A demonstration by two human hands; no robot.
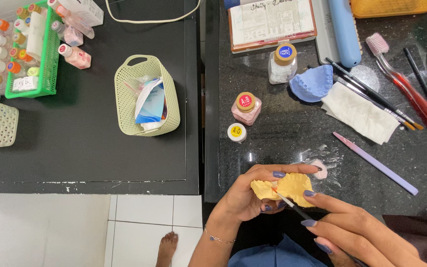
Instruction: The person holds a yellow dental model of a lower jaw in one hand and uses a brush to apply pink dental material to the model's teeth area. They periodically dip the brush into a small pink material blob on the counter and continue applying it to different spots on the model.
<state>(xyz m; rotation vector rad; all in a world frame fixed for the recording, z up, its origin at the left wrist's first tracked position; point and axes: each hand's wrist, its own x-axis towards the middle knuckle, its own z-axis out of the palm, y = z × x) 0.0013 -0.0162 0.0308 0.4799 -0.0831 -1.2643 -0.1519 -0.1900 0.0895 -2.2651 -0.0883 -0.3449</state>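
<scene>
yellow dental cast (295, 188) lies lengthwise left-right in left hand (245, 198) fingers; right hand (352, 227) fingers pinch brush (292, 207), tip pointing up-left.

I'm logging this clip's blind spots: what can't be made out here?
- Yellow cast, head view: underside hidden by left hand.
- Brush: handle end hidden under right hand; tip too small.
- Orange basket: cut off by top edge.
- Green basket: contents partly hidden by wrappers.

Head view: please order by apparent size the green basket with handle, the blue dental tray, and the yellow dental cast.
1. Green basket, clearly largest.
2 and 3. Yellow dental cast and blue dental tray look alike; the cast is held nearer the camera, so unranked.
</scene>
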